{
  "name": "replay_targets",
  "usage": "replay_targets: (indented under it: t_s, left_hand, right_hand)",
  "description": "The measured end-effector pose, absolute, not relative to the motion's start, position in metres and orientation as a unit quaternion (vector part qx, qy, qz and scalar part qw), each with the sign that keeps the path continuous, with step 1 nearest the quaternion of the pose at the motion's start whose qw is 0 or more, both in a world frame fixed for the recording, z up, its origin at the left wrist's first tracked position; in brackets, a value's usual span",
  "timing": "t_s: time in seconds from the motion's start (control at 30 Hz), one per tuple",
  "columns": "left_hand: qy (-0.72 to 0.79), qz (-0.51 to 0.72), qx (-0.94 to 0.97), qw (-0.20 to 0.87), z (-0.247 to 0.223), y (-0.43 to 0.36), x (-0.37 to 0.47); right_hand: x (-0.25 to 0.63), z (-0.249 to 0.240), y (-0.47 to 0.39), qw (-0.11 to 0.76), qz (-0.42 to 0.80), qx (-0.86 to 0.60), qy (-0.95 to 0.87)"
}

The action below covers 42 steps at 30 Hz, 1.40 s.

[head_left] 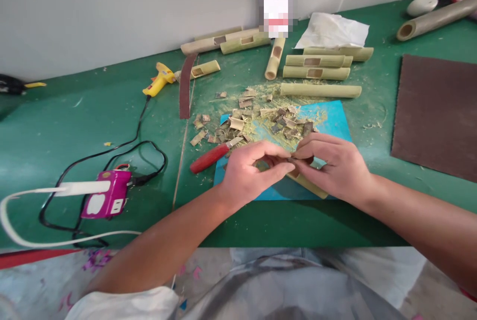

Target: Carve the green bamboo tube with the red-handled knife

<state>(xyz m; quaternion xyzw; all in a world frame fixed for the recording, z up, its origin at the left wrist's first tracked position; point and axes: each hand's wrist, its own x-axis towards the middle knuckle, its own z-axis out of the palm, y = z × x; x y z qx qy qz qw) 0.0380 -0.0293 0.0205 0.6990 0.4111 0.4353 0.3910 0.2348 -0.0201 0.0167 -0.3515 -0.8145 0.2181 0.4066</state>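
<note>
My left hand point(251, 168) and my right hand point(331, 163) meet over the blue sheet point(335, 121), fingertips pinched together. Between them is a small dark brown piece point(292, 159), mostly hidden by the fingers; it could be folded sandpaper, but I cannot tell. Right beneath, a bamboo tube point(315, 186) with a cut opening lies slanted on the sheet, partly covered by my hands. A red-handled knife point(210, 157) lies to the left, its blade towards the heap of bamboo chips point(236, 123) and shavings.
Several notched bamboo tubes point(316, 72) lie at the back, some under white tissue point(331, 31). A sandpaper strip point(185, 89) and yellow glue gun point(159, 80) lie left. The gun's black cord runs to a magenta power adapter point(108, 193). A brown sandpaper sheet point(437, 116) lies right.
</note>
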Motion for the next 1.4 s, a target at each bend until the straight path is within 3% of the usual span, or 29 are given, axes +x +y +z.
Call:
replay_targets:
  t_s: [0.2, 0.37, 0.5, 0.87, 1.03, 1.23, 1.4]
  left_hand:
    - [0.435, 0.422, 0.733, 0.311, 0.017, -0.027, 0.036]
    - [0.458, 0.426, 0.76, 0.175, 0.013, -0.015, 0.02]
    - [0.496, 0.411, 0.75, 0.15, 0.011, -0.007, 0.01]
    - [0.463, 0.387, 0.781, 0.162, 0.003, 0.0, 0.007]
    - [0.456, 0.389, 0.784, 0.162, -0.002, 0.0, 0.01]
    - [0.474, 0.411, 0.747, 0.221, -0.005, 0.002, 0.014]
    - [0.474, 0.389, 0.768, 0.187, -0.002, 0.002, 0.013]
  right_hand:
    - [0.239, 0.015, -0.019, 0.343, 0.195, -0.382, -0.836]
    - [0.24, 0.021, -0.025, 0.21, 0.149, -0.431, -0.865]
    - [0.239, 0.021, -0.028, 0.146, 0.102, -0.402, -0.898]
    - [0.242, 0.012, -0.024, 0.176, 0.071, -0.469, -0.863]
    - [0.243, 0.011, -0.023, 0.136, 0.039, -0.478, -0.867]
    - [0.242, 0.008, -0.02, 0.15, 0.123, -0.486, -0.852]
    - [0.241, 0.008, -0.02, 0.166, 0.173, -0.482, -0.843]
